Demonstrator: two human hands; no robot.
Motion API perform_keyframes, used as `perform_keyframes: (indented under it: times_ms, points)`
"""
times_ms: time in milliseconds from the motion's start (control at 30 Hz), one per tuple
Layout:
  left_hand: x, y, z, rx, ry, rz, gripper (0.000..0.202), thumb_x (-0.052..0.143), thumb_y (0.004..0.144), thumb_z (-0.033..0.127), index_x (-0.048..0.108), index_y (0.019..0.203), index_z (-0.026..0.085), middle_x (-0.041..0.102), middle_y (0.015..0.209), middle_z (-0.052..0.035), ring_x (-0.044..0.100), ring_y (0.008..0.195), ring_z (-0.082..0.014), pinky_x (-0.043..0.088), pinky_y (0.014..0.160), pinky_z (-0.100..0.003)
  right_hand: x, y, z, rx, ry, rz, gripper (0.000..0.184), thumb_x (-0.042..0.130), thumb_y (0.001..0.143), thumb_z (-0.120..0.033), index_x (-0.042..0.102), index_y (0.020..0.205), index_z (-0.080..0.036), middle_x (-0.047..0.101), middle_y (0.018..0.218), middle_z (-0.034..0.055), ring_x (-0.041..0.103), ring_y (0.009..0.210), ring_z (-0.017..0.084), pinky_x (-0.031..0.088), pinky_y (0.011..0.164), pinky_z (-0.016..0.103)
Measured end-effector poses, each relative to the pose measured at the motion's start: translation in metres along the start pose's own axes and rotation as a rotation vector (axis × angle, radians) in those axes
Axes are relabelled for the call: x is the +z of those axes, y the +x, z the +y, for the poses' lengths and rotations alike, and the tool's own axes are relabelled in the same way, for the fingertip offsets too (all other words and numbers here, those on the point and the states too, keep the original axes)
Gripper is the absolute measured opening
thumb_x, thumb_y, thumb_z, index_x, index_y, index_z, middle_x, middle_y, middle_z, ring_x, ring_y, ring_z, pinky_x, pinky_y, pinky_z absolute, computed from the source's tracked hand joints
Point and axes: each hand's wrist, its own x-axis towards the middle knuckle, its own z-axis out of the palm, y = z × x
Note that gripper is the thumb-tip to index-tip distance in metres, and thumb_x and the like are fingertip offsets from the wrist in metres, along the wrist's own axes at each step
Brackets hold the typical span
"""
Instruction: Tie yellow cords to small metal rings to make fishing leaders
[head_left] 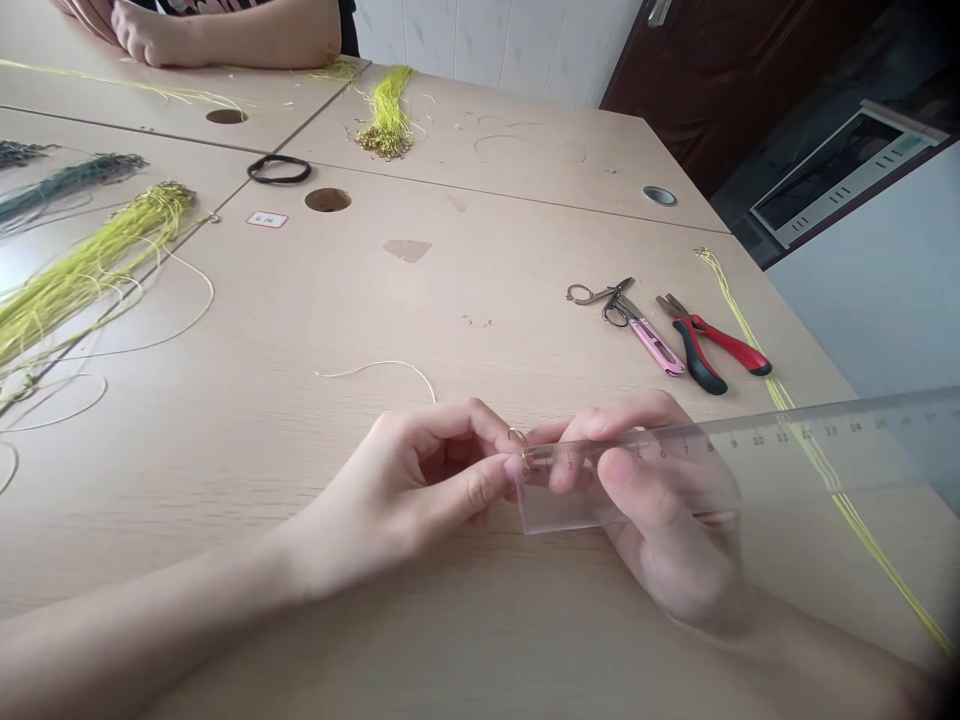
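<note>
A clear plastic ruler (765, 440) is gripped between the thumb and fingers of my right hand (660, 500), its numbered scale facing up and its zero end pointing left. At that end, the thumb and index finger of my left hand (442, 480) pinch a small gold-coloured ring (517, 434), which sits beside the zero mark. A thin pale-yellow cord (397, 364) emerges behind my left hand and curves over the table; whether it joins the ring is hidden by my fingers.
Folding scissors (649, 345) and red-and-black pliers (712, 345) lie beyond my right hand. Yellow cords (840, 490) pass under the ruler at right. Yellow cord bundles (97, 265) lie left and far (390, 105). A tape roll (659, 196) is at back right. Another person's hand (154, 35) rests opposite.
</note>
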Motion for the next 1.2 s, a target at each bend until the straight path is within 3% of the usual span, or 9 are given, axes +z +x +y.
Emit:
perform_keyframes:
  times_ms: [233,367,567,867,1200]
  points:
    - [-0.0003,-0.0018,-0.0012,0.025,0.027,-0.004,0.013,0.059,0.086,0.026,0.059,0.077,0.016,0.058,0.069,0.0012,0.050,0.058,-0.0077,0.041,0.052,-0.017,0.0029,-0.0004,-0.0016,0.018,0.098,-0.030,0.016,0.048,0.093,-0.015,0.058,0.102,-0.024,0.063,0.079,0.0017,0.063,0.103,0.024,0.056,0.085,0.046]
    - [-0.0007,-0.0039,-0.0023,0.067,0.001,-0.036,0.013,0.058,0.086,0.025,0.058,0.076,0.016,0.059,0.071,-0.0013,0.056,0.069,-0.0134,0.045,0.059,-0.023,0.0043,0.0006,-0.0017,-0.020,0.113,-0.035,0.017,0.047,0.093,-0.012,0.059,0.101,-0.022,0.063,0.078,0.0018,0.064,0.103,0.024,0.056,0.088,0.046]
    - [-0.0009,-0.0054,-0.0024,0.116,-0.053,-0.079,0.009,0.056,0.088,0.015,0.058,0.079,0.015,0.055,0.069,0.0025,0.048,0.060,-0.0060,0.040,0.055,-0.014,0.0051,0.0014,-0.0012,-0.017,0.160,-0.049,0.017,0.047,0.093,-0.012,0.059,0.101,-0.021,0.061,0.077,0.0017,0.064,0.103,0.023,0.057,0.088,0.043]
    - [-0.0023,-0.0050,0.0009,0.073,-0.096,-0.089,0.008,0.057,0.085,0.016,0.057,0.077,0.014,0.049,0.064,0.0019,0.045,0.058,-0.0090,0.037,0.052,-0.019,0.0052,0.0000,-0.0026,-0.011,0.173,-0.075,0.018,0.046,0.094,-0.011,0.058,0.102,-0.022,0.061,0.078,0.0014,0.063,0.106,0.024,0.056,0.088,0.045]
    - [-0.0030,-0.0051,-0.0017,0.021,-0.139,-0.082,0.013,0.061,0.084,0.018,0.059,0.072,0.014,0.055,0.063,0.0000,0.054,0.062,-0.0116,0.044,0.056,-0.021,0.0041,-0.0015,-0.0007,-0.032,0.127,-0.061,0.017,0.048,0.093,-0.014,0.059,0.101,-0.025,0.062,0.076,0.0012,0.063,0.103,0.022,0.056,0.087,0.045]
